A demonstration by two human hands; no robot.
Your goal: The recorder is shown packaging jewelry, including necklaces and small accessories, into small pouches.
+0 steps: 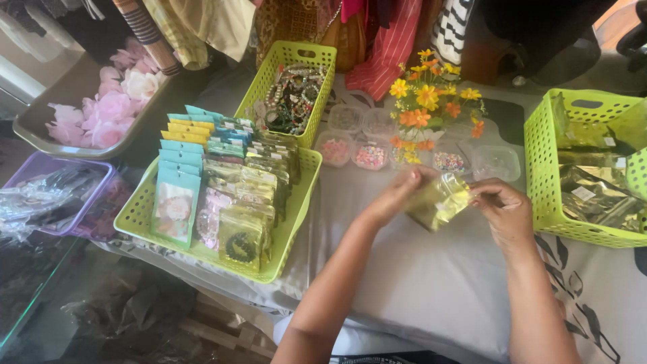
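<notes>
While green baskets flank them, both hands' fingers (404,180) pinch a small shiny gold pouch (438,201) over grey cloth (418,276).

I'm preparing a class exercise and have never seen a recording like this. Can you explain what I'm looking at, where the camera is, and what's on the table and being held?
There is no machine: a person works with bare hands. The one camera sits on their head, looking down. The left hand and right hand together hold a small shiny pouch above a grey cloth. To the left, a green basket holds rows of packets; another behind it holds bracelets. A third basket on the right holds pouches. Orange flowers and clear bead tubs stand behind.
</notes>
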